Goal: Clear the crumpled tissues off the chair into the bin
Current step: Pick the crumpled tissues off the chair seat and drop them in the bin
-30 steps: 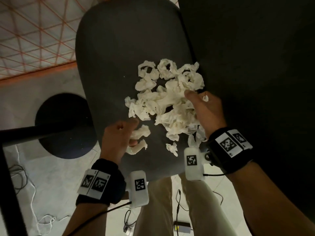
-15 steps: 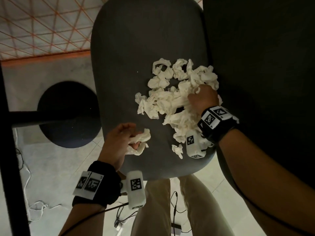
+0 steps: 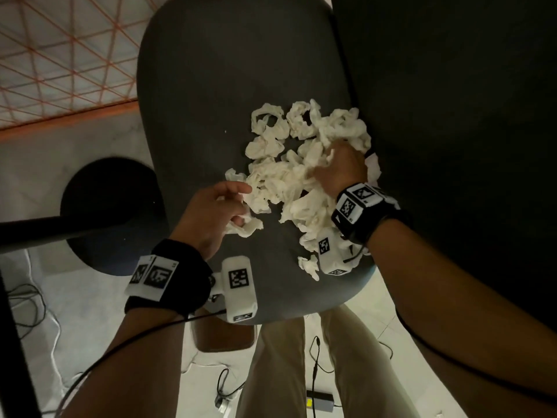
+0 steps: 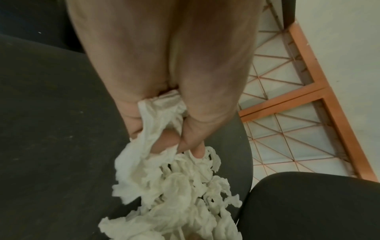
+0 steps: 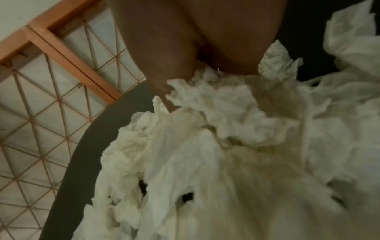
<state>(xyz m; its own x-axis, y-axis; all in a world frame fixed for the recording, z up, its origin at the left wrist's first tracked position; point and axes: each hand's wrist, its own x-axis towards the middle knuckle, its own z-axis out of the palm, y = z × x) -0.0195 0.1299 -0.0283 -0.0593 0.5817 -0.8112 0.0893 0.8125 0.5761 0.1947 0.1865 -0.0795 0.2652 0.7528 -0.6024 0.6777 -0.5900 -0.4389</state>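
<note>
A heap of white crumpled tissues (image 3: 301, 164) lies on the dark grey chair seat (image 3: 211, 86). My left hand (image 3: 217, 209) is at the heap's left edge and grips a wad of tissue (image 4: 158, 116) in its curled fingers, index finger reaching into the heap. My right hand (image 3: 337, 167) is buried in the right side of the heap, fingers curled into the tissues (image 5: 216, 113). One small tissue (image 3: 309, 265) lies apart near the seat's front edge. No bin is plainly visible.
The dark chair back (image 3: 452, 116) rises at the right. A round black base (image 3: 111, 212) with a black bar stands on the floor to the left. An orange wire grid (image 3: 60, 55) lies beyond. Cables (image 3: 315, 372) trail on the tiled floor by my legs.
My left hand, holding its wad, moved up and right to the heap's edge. My right hand pushed further into the heap and its fingers closed into the tissues.
</note>
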